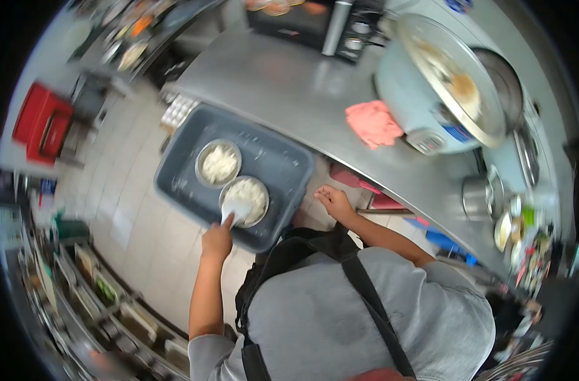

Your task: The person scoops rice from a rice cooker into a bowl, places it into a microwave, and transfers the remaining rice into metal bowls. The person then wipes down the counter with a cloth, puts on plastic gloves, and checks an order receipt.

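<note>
My left hand (217, 242) is closed round the handle of a white paddle (237, 207). The paddle's flat end lies over white rice (249, 192) in a round metal bowl (264, 206). A second metal bowl (200, 174) with rice (219, 164) stands beside it, farther up and left. Both bowls are inside a grey plastic tub (273, 147). To the right of the tub, my right hand (336, 202) hangs near its rim with curled fingers and nothing visible in them.
A steel counter (271, 93) runs along the tub's far side. On it are a pink cloth (373, 123), a large pale rice cooker (400, 82) and a metal pot (478, 197). A red chair (43, 124) stands at left; food trays (137, 322) line the lower left.
</note>
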### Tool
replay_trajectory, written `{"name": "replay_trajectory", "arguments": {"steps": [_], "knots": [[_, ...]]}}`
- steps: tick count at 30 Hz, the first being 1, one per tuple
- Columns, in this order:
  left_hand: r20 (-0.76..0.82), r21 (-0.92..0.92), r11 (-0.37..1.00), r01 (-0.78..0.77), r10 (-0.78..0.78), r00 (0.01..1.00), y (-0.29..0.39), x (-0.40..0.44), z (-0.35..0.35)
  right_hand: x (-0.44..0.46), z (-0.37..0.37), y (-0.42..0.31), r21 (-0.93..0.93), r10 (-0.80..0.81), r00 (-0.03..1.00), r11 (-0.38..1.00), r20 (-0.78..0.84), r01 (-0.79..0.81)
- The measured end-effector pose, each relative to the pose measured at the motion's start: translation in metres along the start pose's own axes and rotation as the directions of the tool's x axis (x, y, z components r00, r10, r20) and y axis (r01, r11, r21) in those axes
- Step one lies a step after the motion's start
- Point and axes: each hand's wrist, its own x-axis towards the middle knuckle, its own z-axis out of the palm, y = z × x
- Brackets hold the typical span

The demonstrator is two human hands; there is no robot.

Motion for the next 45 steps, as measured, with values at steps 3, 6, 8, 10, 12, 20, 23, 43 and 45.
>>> {"name": "replay_trajectory", "arguments": {"steps": [3, 6, 8, 10, 12, 20, 23, 43, 45], "knots": [[0.040, 0.142, 0.987, -0.078, 0.073, 0.997, 0.005, 0.035, 0.004, -0.036, -0.038, 0.010, -0.052, 0.056, 0.987, 0.997, -0.153, -0.064], [0.088, 0.241, 0.963, -0.122, 0.104, 0.991, 0.009, 0.065, 0.016, -0.070, -0.057, 0.026, 0.030, 0.096, 0.948, 0.995, -0.302, -0.092], [0.119, 0.171, 0.979, -0.108, 0.088, 0.989, 0.007, 0.072, 0.021, -0.088, -0.066, 0.011, -0.019, 0.075, 0.934, 0.996, -0.348, -0.087], [0.146, 0.191, 0.975, -0.114, 0.086, 0.985, 0.010, 0.072, 0.016, -0.078, -0.082, -0.012, -0.150, -0.128, 0.904, 0.986, -0.409, 0.072], [0.168, 0.177, 0.976, -0.130, 0.101, 0.981, 0.010, 0.077, 0.013, -0.048, -0.109, -0.033, -0.365, -0.418, 0.822, 0.888, -0.386, 0.281], [-0.023, 0.322, 0.940, -0.110, 0.123, 0.992, 0.043, 0.052, -0.007, 0.100, -0.157, -0.027, -0.809, -0.526, 0.750, 0.588, -0.401, -0.020], [-0.194, 0.073, 0.993, -0.094, 0.107, 0.975, 0.055, 0.041, -0.028, 0.082, -0.176, -0.005, -0.827, -0.510, 0.826, 0.553, -0.239, 0.102], [-0.308, -0.730, -0.493, 0.473, 0.855, 0.416, 0.397, 0.047, -0.071, -0.083, -0.226, -0.031, -0.221, -0.649, 0.732, 0.698, 0.206, 0.681], [-0.378, -0.635, -0.565, 0.526, 0.822, 0.427, 0.406, 0.031, -0.065, -0.084, -0.249, -0.013, -0.485, -0.701, 0.672, 0.512, 0.241, 0.709]]}}
